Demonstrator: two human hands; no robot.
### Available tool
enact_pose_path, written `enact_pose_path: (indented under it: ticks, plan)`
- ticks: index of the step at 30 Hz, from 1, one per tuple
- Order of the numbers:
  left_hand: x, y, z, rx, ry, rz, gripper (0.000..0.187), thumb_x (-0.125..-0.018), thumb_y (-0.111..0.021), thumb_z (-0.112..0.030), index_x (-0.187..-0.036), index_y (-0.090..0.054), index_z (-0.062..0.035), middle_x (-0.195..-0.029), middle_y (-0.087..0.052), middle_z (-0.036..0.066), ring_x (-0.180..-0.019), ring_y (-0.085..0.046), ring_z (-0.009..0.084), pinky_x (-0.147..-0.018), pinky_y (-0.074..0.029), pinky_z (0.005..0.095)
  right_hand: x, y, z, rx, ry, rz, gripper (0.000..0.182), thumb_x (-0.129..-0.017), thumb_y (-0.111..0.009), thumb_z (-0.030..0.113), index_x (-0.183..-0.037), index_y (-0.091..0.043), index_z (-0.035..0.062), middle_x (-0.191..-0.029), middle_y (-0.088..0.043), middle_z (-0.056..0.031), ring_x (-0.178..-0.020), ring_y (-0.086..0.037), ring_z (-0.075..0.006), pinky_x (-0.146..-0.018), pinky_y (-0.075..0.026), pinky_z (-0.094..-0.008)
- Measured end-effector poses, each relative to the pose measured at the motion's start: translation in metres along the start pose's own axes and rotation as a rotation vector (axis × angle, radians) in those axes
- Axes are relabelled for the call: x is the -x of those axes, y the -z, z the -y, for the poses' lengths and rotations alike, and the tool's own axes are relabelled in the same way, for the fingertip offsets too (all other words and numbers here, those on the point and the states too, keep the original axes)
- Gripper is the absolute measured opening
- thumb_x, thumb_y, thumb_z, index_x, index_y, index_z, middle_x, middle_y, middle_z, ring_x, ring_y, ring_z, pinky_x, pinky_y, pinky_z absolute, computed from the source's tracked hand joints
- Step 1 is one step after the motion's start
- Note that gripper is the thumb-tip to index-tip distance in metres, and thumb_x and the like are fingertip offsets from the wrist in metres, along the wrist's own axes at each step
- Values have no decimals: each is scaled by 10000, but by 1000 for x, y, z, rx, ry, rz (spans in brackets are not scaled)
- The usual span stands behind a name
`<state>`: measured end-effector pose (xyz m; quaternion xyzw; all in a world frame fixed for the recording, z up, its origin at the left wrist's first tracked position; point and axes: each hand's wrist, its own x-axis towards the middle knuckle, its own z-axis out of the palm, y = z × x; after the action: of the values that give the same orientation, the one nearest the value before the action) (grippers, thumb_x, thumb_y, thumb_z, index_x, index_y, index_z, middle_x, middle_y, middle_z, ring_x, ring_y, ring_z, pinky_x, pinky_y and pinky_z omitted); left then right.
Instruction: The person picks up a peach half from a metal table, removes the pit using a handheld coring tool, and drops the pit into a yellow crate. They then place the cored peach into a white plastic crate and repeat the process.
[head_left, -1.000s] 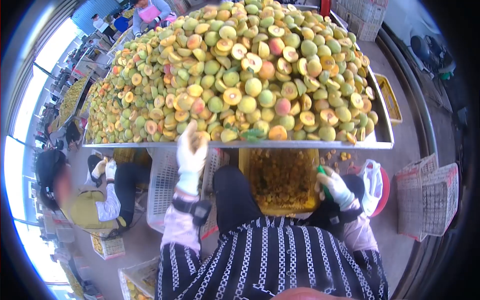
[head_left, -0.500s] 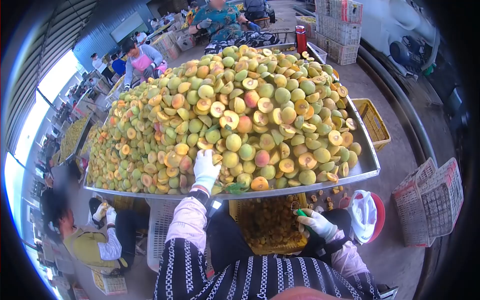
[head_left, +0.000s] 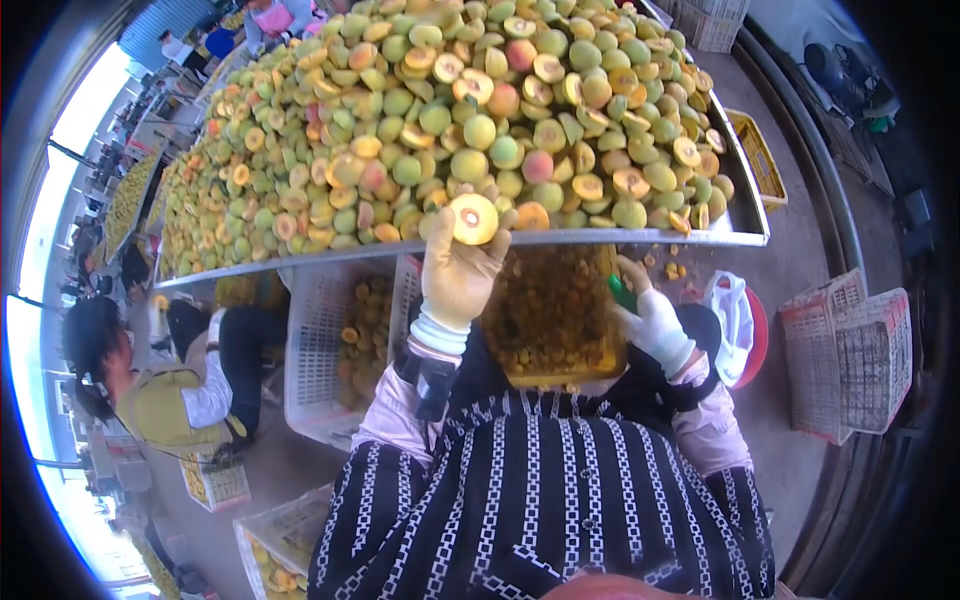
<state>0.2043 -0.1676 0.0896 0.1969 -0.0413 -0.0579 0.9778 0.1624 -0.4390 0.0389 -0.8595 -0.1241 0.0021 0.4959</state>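
My left hand [head_left: 458, 275], in a pale glove, is turned palm up with its fingers around a peach half [head_left: 474, 219]. The cut yellow face points at me and the pit shows in its middle. My gloved right hand [head_left: 655, 325] is closed on a green-handled pitting tool [head_left: 622, 292]; motion smears its tip. Beyond the left hand rises a heap of whole and halved peaches [head_left: 480, 131] on a metal-rimmed table [head_left: 640, 237]. Between my hands and below the rim sits a yellow crate [head_left: 575, 378] holding small brown pieces.
Left of my legs stands a white crate [head_left: 308, 350] with more brown pieces. A co-worker [head_left: 170, 395] sits at the left. To the right are a red bucket [head_left: 757, 345] with a white bag [head_left: 733, 320] and white crates [head_left: 850, 355]. Another yellow crate [head_left: 757, 160] is beyond.
My left hand has come back from the heap, turned palm up and now holds a peach half. My right hand has moved up with the tool. The view has tilted down.
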Motion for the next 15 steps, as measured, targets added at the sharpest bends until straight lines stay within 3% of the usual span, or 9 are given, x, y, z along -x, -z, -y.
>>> enact_pose_path:
  ticks: [4, 5, 6, 7, 8, 10, 11, 15]
  plan:
    - [28, -2, 21, -169, -21, 4, 436, -975, -452, -361, -1262, -498, -36, -1227, -582, 145, -967, -646, 266, -785, -553, 322, 3, 5, 82, 180, 317, -25, 468, -801, -670, 110, -1242, -521, 60, -935, -610, -160, -829, -630, -348, -708, -514, -373]
    - [31, 1, 25, -266, -51, 56, 454, -977, -425, -394, -1254, -506, -44, -1212, -587, 156, -907, -656, 250, -737, -548, 293, 3, 4, 98, 248, 398, -66, 467, -788, -684, 127, -1232, -546, 81, -807, -589, -117, -685, -617, -307, -604, -502, -359]
    - [35, 3, 30, -365, -80, 106, 475, -979, -398, -427, -1247, -514, -52, -1197, -591, 167, -847, -666, 234, -690, -543, 264, 4, 5, 112, 360, 414, -25, 516, -750, -691, 52, -1243, -539, 39, -768, -590, -112, -625, -592, -293, -566, -469, -351]
    - [39, -12, 36, -412, -83, -41, 565, -962, -363, -520, -1227, -536, -51, -1080, -655, 154, -801, -664, 201, -584, -475, 227, 4, 2, 118, 396, 420, -37, 527, -749, -695, 66, -1250, -534, 35, -751, -589, -107, -609, -589, -288, -553, -463, -355]
    - [43, -22, 38, -408, -77, -43, 565, -962, -363, -520, -1227, -536, -51, -1080, -655, 154, -801, -664, 201, -584, -475, 227, 5, -2, 121, 433, 425, -49, 539, -749, -700, 80, -1258, -530, 31, -734, -589, -102, -593, -585, -283, -540, -458, -359]
    - [50, -31, 41, -611, -128, -100, 506, -988, -334, -456, -1243, -490, -48, -1156, -597, 162, -990, -621, 227, -860, -487, 314, 7, -10, 125, 461, 422, -47, 535, -754, -697, 90, -1257, -526, 25, -731, -589, -105, -586, -587, -286, -537, -461, -362]
    - [51, -30, 42, -573, -116, -96, 501, -1003, -297, -440, -1240, -476, -37, -1131, -598, 159, -1054, -593, 237, -937, -447, 346, 8, -14, 127, 486, 427, -49, 531, -760, -695, 100, -1256, -523, 19, -727, -589, -109, -580, -589, -289, -534, -465, -365]
    - [51, -29, 48, -532, -223, -40, 477, -1022, -268, -398, -1208, -481, -13, -1102, -604, 166, -1046, -596, 240, -940, -451, 357, 10, -22, 129, 485, 399, -27, 520, -771, -688, 117, -1253, -519, 18, -738, -602, -117, -579, -600, -294, -526, -473, -368]
